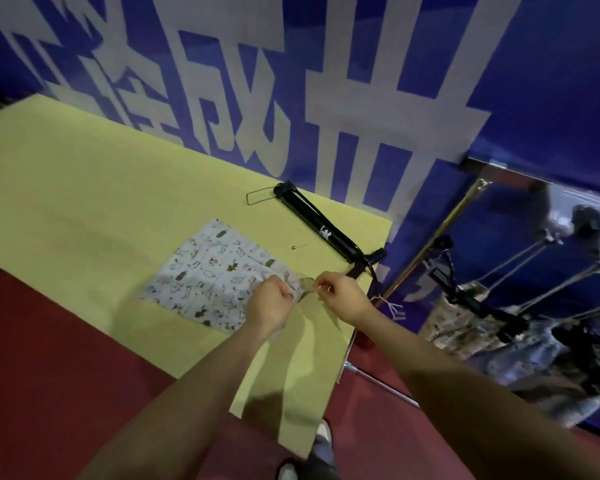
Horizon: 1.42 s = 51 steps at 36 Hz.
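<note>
A white cloth (pixel 208 271) printed with small animal figures lies flat on the yellow table (pixel 84 188). My left hand (pixel 269 303) pinches the cloth's right corner, which is bunched and lifted off the table. My right hand (pixel 343 296) is just right of it, fingers curled and pinching something small at that same corner; what it holds is too small to make out. A small safety pin (pixel 298 246) lies loose on the table beyond the cloth.
A black hand pump (pixel 321 228) with a wire foot loop lies along the table's far edge by the blue banner wall (pixel 499 81). The table's right edge is near my right hand. Red carpet (pixel 49 358) lies below. Metal stands and clutter (pixel 534 306) are at right.
</note>
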Each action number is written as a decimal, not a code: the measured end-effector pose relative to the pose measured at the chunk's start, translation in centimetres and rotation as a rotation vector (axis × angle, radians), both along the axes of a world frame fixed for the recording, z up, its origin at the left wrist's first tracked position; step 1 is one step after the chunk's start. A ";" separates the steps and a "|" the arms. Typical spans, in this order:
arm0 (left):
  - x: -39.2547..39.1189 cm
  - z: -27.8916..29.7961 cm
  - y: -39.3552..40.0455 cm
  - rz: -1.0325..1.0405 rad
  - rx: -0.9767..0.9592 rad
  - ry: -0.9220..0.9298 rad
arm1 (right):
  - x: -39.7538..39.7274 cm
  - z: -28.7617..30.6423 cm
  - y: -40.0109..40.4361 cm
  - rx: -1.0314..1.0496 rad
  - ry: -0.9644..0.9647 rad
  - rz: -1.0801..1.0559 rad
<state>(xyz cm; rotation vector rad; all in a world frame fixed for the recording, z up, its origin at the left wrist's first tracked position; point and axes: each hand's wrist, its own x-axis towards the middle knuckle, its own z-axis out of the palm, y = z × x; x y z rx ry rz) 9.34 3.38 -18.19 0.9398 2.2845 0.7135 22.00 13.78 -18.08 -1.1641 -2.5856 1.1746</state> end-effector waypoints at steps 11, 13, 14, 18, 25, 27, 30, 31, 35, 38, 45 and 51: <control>-1.4 -3.5 0.6 -0.148 -0.254 0.186 | -3.5 -4.9 0.6 0.190 -0.185 0.341; -1.5 -3.8 0.8 -0.148 -0.288 0.240 | -4.0 -5.3 0.8 0.227 -0.160 0.328; -1.4 -3.8 0.9 -0.142 -0.291 0.258 | -4.2 -5.3 0.9 0.237 -0.152 0.323; -1.5 -3.1 1.1 -0.129 -0.280 0.256 | -5.1 -4.9 1.6 0.192 -0.117 0.291; -3.8 -0.2 1.3 -0.151 -0.107 0.211 | -6.6 -3.6 1.6 0.082 -0.011 0.179; -4.5 0.7 1.4 -0.181 -0.037 0.220 | -7.3 -2.8 1.3 -0.009 0.066 0.132; -5.7 2.3 1.2 -0.294 0.017 0.222 | -8.5 -1.6 1.5 -0.025 0.138 0.081; -6.2 2.7 1.2 -0.352 0.009 0.240 | -8.9 -1.2 1.7 -0.012 0.153 0.071; -8.2 3.4 0.9 -0.486 -0.106 0.283 | -10.7 0.2 2.4 0.032 0.154 0.078; -9.5 3.2 0.9 -0.509 -0.174 0.277 | -11.4 0.7 2.8 0.060 0.150 0.082; -13.0 3.9 1.3 -0.415 -0.205 0.422 | -11.7 0.4 4.3 0.096 0.118 -0.119; -15.1 5.3 3.2 -0.269 -0.174 0.451 | -12.3 0.0 4.6 -0.140 0.253 -0.281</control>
